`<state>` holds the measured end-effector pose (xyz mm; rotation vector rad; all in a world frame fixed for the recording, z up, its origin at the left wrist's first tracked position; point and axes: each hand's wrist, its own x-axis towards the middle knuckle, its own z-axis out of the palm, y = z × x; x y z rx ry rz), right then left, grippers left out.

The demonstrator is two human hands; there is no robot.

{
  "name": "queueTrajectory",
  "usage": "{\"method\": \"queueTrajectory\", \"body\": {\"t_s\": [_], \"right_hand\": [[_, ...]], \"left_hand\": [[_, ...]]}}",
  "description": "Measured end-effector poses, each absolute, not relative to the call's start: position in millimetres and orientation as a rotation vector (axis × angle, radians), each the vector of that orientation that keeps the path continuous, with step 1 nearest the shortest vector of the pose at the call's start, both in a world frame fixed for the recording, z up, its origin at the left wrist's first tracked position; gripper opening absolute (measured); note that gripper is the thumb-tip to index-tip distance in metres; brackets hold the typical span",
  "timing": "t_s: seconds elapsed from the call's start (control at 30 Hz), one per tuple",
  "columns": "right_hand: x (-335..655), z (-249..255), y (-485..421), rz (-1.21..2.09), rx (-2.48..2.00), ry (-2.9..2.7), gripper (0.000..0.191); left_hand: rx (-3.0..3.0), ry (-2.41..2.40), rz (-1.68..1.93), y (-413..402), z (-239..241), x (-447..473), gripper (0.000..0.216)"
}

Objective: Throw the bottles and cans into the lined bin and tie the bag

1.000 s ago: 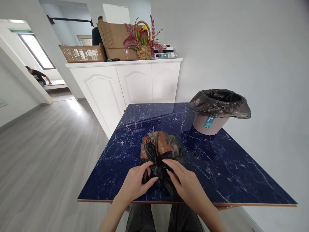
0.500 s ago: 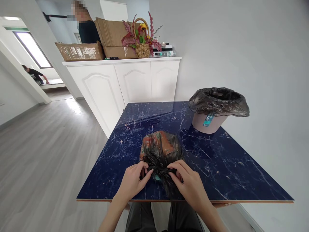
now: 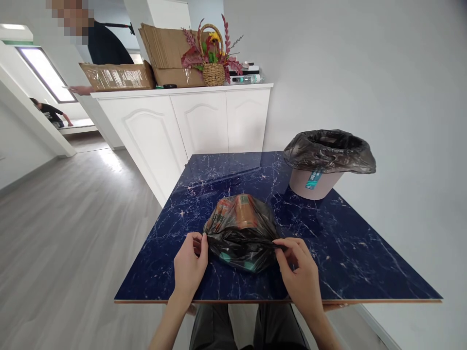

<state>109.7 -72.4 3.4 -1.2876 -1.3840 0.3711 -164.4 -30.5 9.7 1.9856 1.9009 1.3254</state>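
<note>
Left hand and right hand pinched opposite ends of the thin, crinkly black bag, its film stretched between them near the bench front. Orange cylindrical item was inside; no finished knot showed, so closure looked incomplete. Farther back on the glossy blue marbled top stood a smooth round bin, film liner cuffed over.

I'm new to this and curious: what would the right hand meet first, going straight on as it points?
Probably the body of the black bag, whose edge the right hand pinches; the exact depth is hard to judge.
</note>
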Motion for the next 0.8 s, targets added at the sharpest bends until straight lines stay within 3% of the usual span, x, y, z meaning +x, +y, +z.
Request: {"method": "queueTrajectory", "body": {"t_s": [0.17,0.27,0.37,0.47,0.6,0.8], "right_hand": [[113,-3,-74,0.393,-1.247,-1.450,0.025],[109,-8,-77,0.410,-1.223,-1.564,0.034],[105,-12,-79,0.461,-1.238,-1.590,0.027],[103,-13,-80,0.494,-1.223,-1.547,0.017],[109,-15,-79,0.596,-1.123,-1.404,0.003],[125,-25,-79,0.865,-1.112,-0.922,0.019]], "left_hand": [[2.041,1.586,1.446,-36,13,-163,0.025],[2.126,1.404,1.227,-41,12,-163,0.033],[2.269,1.335,1.094,-44,13,-164,0.034],[2.395,1.377,1.164,-44,15,-163,0.008],[2.305,1.601,1.382,-39,16,-163,0.013],[2.039,1.796,1.536,-37,12,-169,0.013]]}}
